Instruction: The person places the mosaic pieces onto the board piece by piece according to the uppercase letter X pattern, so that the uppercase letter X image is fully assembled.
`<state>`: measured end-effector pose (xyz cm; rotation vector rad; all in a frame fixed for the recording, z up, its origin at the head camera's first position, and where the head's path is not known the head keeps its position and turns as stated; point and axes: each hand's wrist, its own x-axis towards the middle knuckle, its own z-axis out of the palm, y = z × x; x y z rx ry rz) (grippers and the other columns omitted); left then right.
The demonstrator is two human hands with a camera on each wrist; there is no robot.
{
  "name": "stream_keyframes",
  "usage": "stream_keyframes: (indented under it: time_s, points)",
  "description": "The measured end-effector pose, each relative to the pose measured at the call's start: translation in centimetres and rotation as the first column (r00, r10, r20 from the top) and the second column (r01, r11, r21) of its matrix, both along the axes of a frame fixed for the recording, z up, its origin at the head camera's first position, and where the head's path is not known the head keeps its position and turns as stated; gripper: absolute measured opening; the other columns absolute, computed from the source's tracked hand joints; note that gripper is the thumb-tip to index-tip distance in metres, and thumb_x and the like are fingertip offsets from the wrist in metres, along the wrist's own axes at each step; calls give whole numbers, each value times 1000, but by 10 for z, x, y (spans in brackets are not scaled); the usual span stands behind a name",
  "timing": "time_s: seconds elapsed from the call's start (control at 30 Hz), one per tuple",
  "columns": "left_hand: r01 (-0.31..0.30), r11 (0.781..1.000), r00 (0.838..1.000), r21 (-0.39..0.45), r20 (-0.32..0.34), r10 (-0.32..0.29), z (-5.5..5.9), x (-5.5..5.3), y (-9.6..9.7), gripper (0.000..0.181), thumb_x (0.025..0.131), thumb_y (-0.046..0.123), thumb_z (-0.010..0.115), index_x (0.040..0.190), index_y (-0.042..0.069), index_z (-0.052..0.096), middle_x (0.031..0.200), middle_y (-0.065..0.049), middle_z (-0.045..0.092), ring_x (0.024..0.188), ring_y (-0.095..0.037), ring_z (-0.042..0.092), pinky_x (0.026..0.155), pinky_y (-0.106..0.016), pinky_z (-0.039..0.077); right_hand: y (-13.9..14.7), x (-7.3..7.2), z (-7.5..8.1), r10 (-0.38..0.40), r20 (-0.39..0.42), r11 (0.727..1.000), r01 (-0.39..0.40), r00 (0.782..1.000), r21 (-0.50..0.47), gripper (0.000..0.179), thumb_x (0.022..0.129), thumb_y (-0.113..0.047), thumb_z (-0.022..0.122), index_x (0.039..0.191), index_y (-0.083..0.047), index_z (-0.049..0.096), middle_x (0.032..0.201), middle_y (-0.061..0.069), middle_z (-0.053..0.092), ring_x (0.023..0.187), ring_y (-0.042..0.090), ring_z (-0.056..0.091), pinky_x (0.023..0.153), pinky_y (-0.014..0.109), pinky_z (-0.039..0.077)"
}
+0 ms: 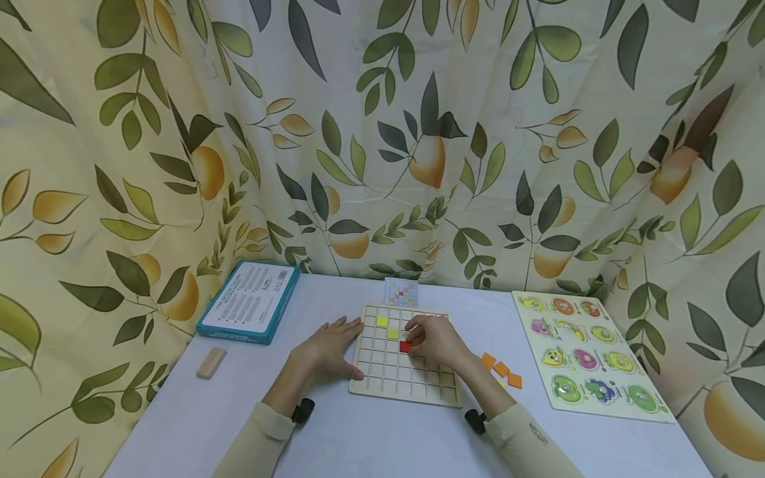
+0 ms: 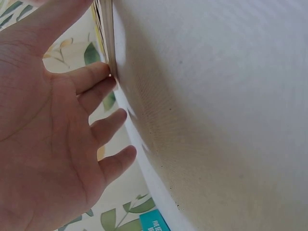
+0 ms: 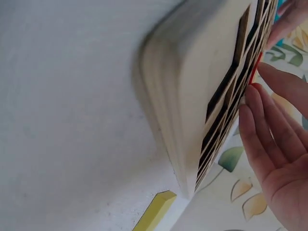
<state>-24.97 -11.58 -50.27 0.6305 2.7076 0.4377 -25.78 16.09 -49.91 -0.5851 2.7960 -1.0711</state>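
A wooden grid board [image 1: 382, 378] lies on the white table, with yellow square tiles [image 1: 382, 321] in its upper left cells. My left hand [image 1: 327, 346] spreads along the board's left side, thumb at the lower left edge. In the left wrist view its straight fingers [image 2: 113, 166] reach the board's edge [image 2: 107, 29]. Over the middle of the board, my right hand [image 1: 437, 340] pinches a red square tile [image 1: 405, 346] low at the grid. The right wrist view shows that red tile [image 3: 255, 70] between thumb and fingertips, partly hidden.
Several orange tiles [image 1: 502, 369] lie right of the board, with a yellow tile [image 3: 156, 211] by them. A pattern card [image 1: 401, 292] is behind the board. A teal box [image 1: 239, 299] and wooden block [image 1: 211, 364] stand left; a fruit puzzle board [image 1: 582, 345] lies right.
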Motion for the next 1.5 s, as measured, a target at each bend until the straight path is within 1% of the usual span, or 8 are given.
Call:
stream_keyframes:
  time_s: [0.23, 0.4, 0.63, 0.87, 1.0, 1.07, 1.3, 1.5]
  points:
    - [-6, 1000, 1000, 8, 13, 6, -1, 1, 1, 110, 77, 57, 88, 164, 15, 35, 172, 0, 28, 161, -31, 15, 129, -56, 15, 11, 12, 6, -75, -34, 997, 74, 997, -6, 42, 77, 3, 88, 116, -1, 73, 94, 7, 78, 87, 22, 75, 80, 38, 62]
    - [-9, 1000, 1000, 11, 9, 9, -2, 1, 0, 110, 76, 57, 88, 164, 15, 36, 172, 0, 28, 161, -31, 16, 128, -56, 16, 28, 19, 10, -135, -81, 991, 134, 988, -17, 39, 79, 2, 85, 116, 0, 73, 96, 8, 77, 86, 21, 74, 78, 37, 63]
    - [-10, 1000, 1000, -2, -4, 10, -4, -1, -2, 110, 77, 58, 87, 164, 17, 35, 172, 1, 27, 161, -30, 15, 129, -56, 15, 52, 27, 14, -180, -88, 984, 177, 980, -35, 38, 81, 3, 81, 118, 0, 72, 99, 12, 76, 87, 20, 73, 80, 37, 62]
    - [2, 1000, 1000, 4, -3, -2, -4, -1, -3, 110, 77, 59, 86, 165, 17, 34, 172, 1, 26, 161, -30, 15, 129, -57, 15, 75, 38, 13, -189, -69, 979, 193, 980, 60, 38, 78, 4, 82, 115, -1, 73, 99, 7, 76, 90, 20, 71, 84, 41, 61]
    - [13, 1000, 1000, 2, 0, -13, -5, -1, -2, 110, 78, 59, 86, 165, 16, 34, 172, 0, 26, 161, -31, 15, 128, -57, 15, 87, 42, 10, -170, -18, 976, 171, 985, 136, 45, 72, 10, 78, 114, -5, 75, 103, 4, 75, 97, 23, 70, 88, 45, 58]
    - [8, 1000, 1000, -4, 3, -8, -5, -1, -2, 110, 78, 59, 86, 165, 16, 34, 172, 1, 26, 161, -31, 15, 129, -57, 15, 92, 43, 7, -142, 5, 977, 139, 990, 160, 50, 68, 14, 75, 115, -5, 75, 103, 4, 75, 97, 24, 69, 85, 43, 57]
    - [13, 1000, 1000, 5, -1, -13, -7, -1, -2, 110, 77, 60, 86, 164, 15, 35, 172, 0, 27, 160, -32, 16, 128, -57, 17, 105, 44, -1, -129, 5, 974, 126, 992, 187, 47, 69, 14, 76, 111, -6, 75, 89, -1, 70, 81, 17, 62, 71, 29, 52]
    - [14, 1000, 1000, 15, -3, -14, -5, -1, -2, 110, 77, 59, 86, 164, 15, 35, 172, -1, 27, 160, -32, 16, 128, -57, 16, 108, 43, -2, -135, -14, 975, 136, 991, 178, 42, 71, 10, 81, 110, -6, 75, 84, -2, 68, 76, 13, 60, 69, 29, 53]
